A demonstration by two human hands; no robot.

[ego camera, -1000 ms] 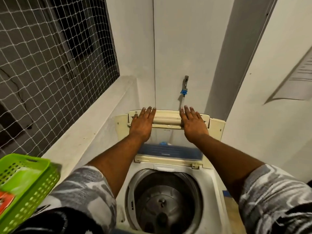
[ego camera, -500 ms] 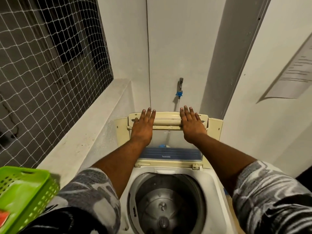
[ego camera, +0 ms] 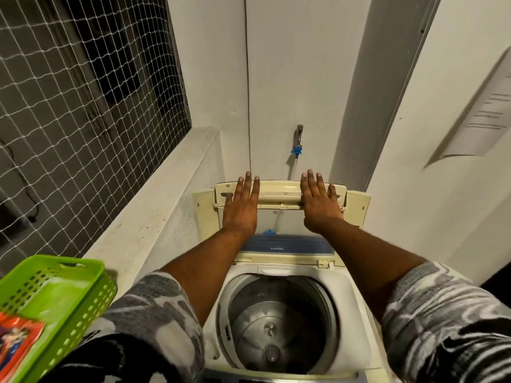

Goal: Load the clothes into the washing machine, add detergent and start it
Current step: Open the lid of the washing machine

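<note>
The washing machine (ego camera: 356, 305) stands in a narrow corner against the back wall, seen from above. Its lid (ego camera: 279, 192) is folded up and stands open at the rear, cream-framed, with a clear panel and a blue strip low down. Below it the drum (ego camera: 279, 327) lies open to view, showing its grey metal floor and the round hub in the middle.

Both arms reach forward over the drum. The left hand (ego camera: 241, 208) lies flat against the upper left part of the lid, and the right hand (ego camera: 320, 205) lies flat against the upper right part. The fingertips reach the lid's top edge. Neither grip closes on anything (the fingers are straight and close together, pressed to the lid). Grey patterned sleeves (ego camera: 154, 308) cover the upper arms.

A green basket (ego camera: 69, 275) sits at the lower left, beside the machine, with a red packet (ego camera: 19, 344) in it. The print on the packet is too blurred to read. A dark cloth (ego camera: 96, 360) shows at the bottom edge under the left sleeve. Whether it is laundry or the person's own clothing, I cannot tell.

On the wall behind the lid a tap (ego camera: 299, 132) with a blue fitting points down. A pale ledge (ego camera: 143, 225) runs along the left under white netting (ego camera: 83, 120). A sheet of paper (ego camera: 481, 117) hangs on the right wall.
</note>
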